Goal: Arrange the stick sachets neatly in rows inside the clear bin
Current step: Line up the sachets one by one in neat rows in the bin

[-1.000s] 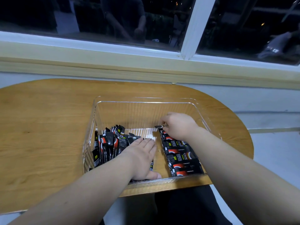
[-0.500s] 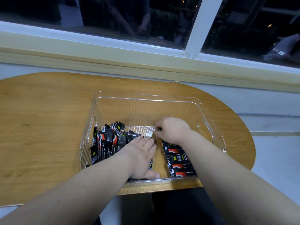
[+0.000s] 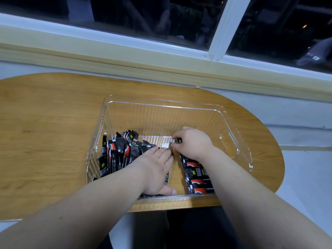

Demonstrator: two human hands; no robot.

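A clear plastic bin [image 3: 233,123] stands on a wooden table. A loose heap of black-and-red stick sachets [image 3: 120,155] fills its left side. A flat row of sachets [image 3: 196,174] lies along the right part of the floor. My left hand [image 3: 154,169] rests flat, fingers straight, on the sachets at the heap's right edge. My right hand [image 3: 193,143] is curled over the far end of the row and pinches a black sachet [image 3: 179,140], of which only a tip shows.
The rounded wooden table [image 3: 46,137] reaches far to the left of the bin and ends just past it on the right. A pale sill and a dark window run along the back. The bin's far half holds no sachets.
My right hand has shifted slightly left and toward the bin's middle with the pinched sachet. My left hand has stayed flat on the heap.
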